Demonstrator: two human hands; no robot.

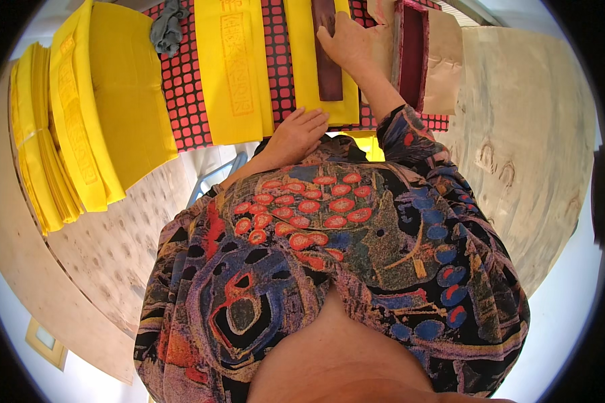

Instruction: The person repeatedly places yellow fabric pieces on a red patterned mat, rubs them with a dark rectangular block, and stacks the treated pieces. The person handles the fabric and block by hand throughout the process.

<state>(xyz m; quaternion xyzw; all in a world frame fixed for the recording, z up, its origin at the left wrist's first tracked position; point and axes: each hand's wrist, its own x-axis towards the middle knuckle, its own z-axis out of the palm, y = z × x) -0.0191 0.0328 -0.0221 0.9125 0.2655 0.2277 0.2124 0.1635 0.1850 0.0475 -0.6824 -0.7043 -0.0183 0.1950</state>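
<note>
A long dark reddish-brown block [329,67] lies lengthwise on a yellow sheet [348,113]. My right hand [351,46] is closed round the block's upper part, its fingers partly hidden. My left hand [300,131] rests at the sheet's lower left edge with its fingers stretched out and nothing in it. To the left lies another yellow sheet [215,74], printed with a column of orange-red marks. Right of my right hand stands a narrow tray [413,54] with a dark red inside, and brown paper lies around it.
A red-and-black checked cloth [185,84] covers the table under the sheets. Folded yellow sheets [124,87] and a banded yellow stack [37,148] are at the left. A grey rag [169,28] sits at the far left of the cloth. Wooden boards [524,134] extend to the right.
</note>
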